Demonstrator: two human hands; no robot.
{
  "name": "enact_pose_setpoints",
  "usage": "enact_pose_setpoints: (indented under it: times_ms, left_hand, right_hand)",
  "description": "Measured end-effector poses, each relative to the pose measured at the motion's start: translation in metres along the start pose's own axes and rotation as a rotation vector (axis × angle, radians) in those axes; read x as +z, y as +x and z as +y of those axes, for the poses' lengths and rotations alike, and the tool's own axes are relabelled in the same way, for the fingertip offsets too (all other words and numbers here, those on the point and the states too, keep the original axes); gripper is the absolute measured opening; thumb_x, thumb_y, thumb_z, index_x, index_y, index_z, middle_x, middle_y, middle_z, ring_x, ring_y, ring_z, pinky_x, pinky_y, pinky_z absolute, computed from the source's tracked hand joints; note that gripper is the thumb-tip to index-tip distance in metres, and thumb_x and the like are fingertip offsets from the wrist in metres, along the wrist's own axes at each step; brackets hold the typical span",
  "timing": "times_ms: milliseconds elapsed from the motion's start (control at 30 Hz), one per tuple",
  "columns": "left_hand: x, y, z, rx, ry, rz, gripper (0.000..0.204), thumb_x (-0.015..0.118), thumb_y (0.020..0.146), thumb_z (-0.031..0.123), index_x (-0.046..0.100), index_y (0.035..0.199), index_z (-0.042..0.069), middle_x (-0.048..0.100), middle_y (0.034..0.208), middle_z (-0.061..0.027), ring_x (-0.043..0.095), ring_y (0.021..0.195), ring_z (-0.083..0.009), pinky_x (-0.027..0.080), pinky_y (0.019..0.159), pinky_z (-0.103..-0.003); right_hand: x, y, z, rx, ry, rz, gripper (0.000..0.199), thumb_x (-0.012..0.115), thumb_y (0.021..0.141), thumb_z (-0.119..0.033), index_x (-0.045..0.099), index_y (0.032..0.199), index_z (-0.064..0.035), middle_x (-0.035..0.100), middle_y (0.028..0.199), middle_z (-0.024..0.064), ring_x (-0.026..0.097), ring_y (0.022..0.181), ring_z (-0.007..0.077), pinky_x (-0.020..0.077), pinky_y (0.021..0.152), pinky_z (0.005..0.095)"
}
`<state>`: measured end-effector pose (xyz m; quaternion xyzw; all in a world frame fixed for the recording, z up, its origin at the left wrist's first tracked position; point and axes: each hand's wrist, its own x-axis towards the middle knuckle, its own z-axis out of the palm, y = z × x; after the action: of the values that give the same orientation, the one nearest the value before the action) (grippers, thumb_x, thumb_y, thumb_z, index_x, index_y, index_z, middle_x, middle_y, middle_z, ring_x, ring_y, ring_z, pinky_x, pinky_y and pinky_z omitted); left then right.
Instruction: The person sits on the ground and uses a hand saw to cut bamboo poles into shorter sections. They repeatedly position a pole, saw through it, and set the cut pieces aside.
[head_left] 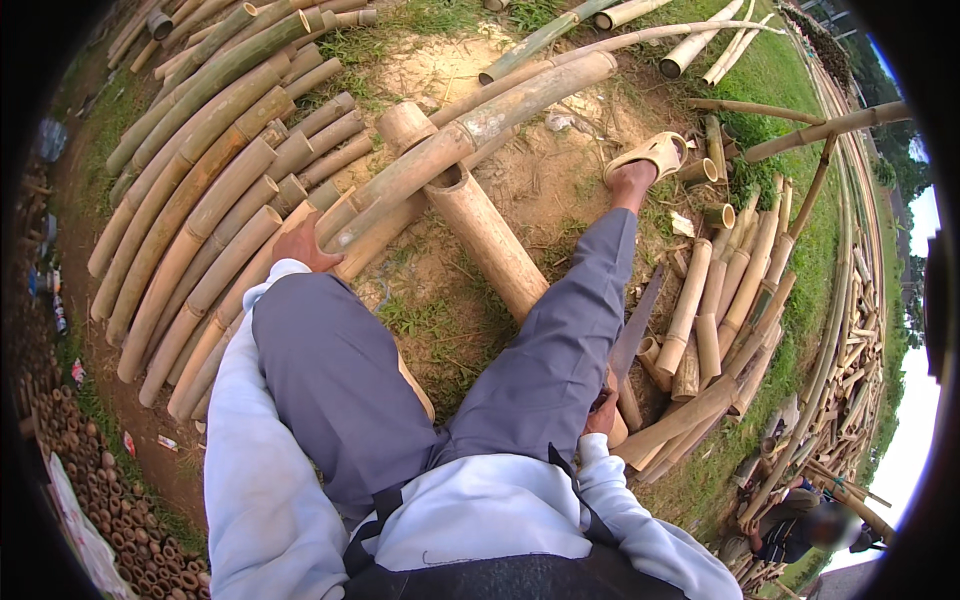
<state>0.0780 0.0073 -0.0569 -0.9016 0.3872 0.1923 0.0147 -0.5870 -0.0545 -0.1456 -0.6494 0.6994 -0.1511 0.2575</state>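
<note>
My left hand [306, 246] grips the near end of a thick bamboo pole [470, 130], its fingers partly hidden. This pole slants up to the right across a thicker bamboo log [490, 245], which has an opening near the crossing. Beside my right thigh, my right hand [601, 408] is closed on a handsaw, whose handle is mostly hidden. The saw's blade [638, 322] points up and away from me, next to cut bamboo pieces.
Cut bamboo lengths [200, 240] lie in rows at left. More bamboo pieces [735, 290] are piled at right, by my sandalled foot [645, 160]. Sawdust [450, 65] covers the ground ahead. Short bamboo rings [120, 500] lie lower left. Another person [795, 525] is at lower right.
</note>
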Motion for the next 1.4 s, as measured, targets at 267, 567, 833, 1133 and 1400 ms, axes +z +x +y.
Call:
enact_pose_setpoints:
  times_ms: [267, 567, 833, 1133, 1400]
  left_hand:
    - [0.011, 0.003, -0.020, 0.052, 0.013, 0.044, 0.096, 0.085, 0.067, 0.054, 0.045, 0.147, 0.019, 0.071, 0.120, -0.0152, 0.070, 0.108, -0.0340, 0.056, 0.092, -0.047]
    - [0.001, -0.008, -0.017, 0.084, -0.010, 0.087, 0.087, 0.085, 0.067, 0.049, 0.054, 0.140, 0.014, 0.070, 0.120, -0.0184, 0.067, 0.110, -0.0375, 0.053, 0.096, -0.047]
    - [0.009, -0.003, -0.011, 0.137, -0.065, 0.118, 0.082, 0.085, 0.066, 0.048, 0.057, 0.136, 0.014, 0.069, 0.118, -0.0178, 0.066, 0.108, -0.0382, 0.051, 0.095, -0.046]
    - [0.010, -0.009, -0.012, 0.150, -0.021, 0.149, 0.078, 0.085, 0.066, 0.048, 0.059, 0.130, 0.011, 0.071, 0.110, -0.0161, 0.067, 0.102, -0.0384, 0.053, 0.088, -0.048]
    - [-0.008, -0.018, -0.006, 0.142, -0.066, 0.096, 0.073, 0.084, 0.070, 0.044, 0.059, 0.129, 0.011, 0.069, 0.116, -0.0150, 0.066, 0.107, -0.0356, 0.052, 0.095, -0.046]
  right_hand:
    - [-0.042, -0.005, -0.072, 0.014, -0.071, 0.106, 0.039, 0.076, 0.087, -0.026, 0.065, 0.118, -0.0041, 0.070, 0.108, 0.0211, 0.069, 0.098, 0.0365, 0.0522, 0.086, 0.0428]
    - [-0.139, -0.032, -0.179, -0.240, 0.450, 0.202, 0.013, 0.071, 0.092, -0.006, 0.063, 0.100, 0.0015, 0.063, 0.082, 0.0051, 0.058, 0.075, 0.0134, 0.0489, 0.072, 0.0314]
    - [-0.050, 0.013, -0.340, -0.629, 0.515, -0.315, 0.020, 0.076, 0.089, -0.006, 0.068, 0.106, 0.0027, 0.063, 0.072, 0.0034, 0.059, 0.064, 0.0102, 0.0461, 0.062, 0.0244]
    - [0.039, 0.011, -0.376, -0.676, 0.483, -0.532, 0.019, 0.077, 0.089, -0.010, 0.068, 0.101, 0.0028, 0.065, 0.078, 0.0008, 0.058, 0.066, 0.0105, 0.0479, 0.064, 0.0258]
    - [0.031, 0.007, -0.373, -0.722, 0.428, -0.651, 0.014, 0.075, 0.089, -0.007, 0.066, 0.097, 0.0011, 0.062, 0.070, 0.0067, 0.057, 0.059, 0.0129, 0.0460, 0.058, 0.0291]
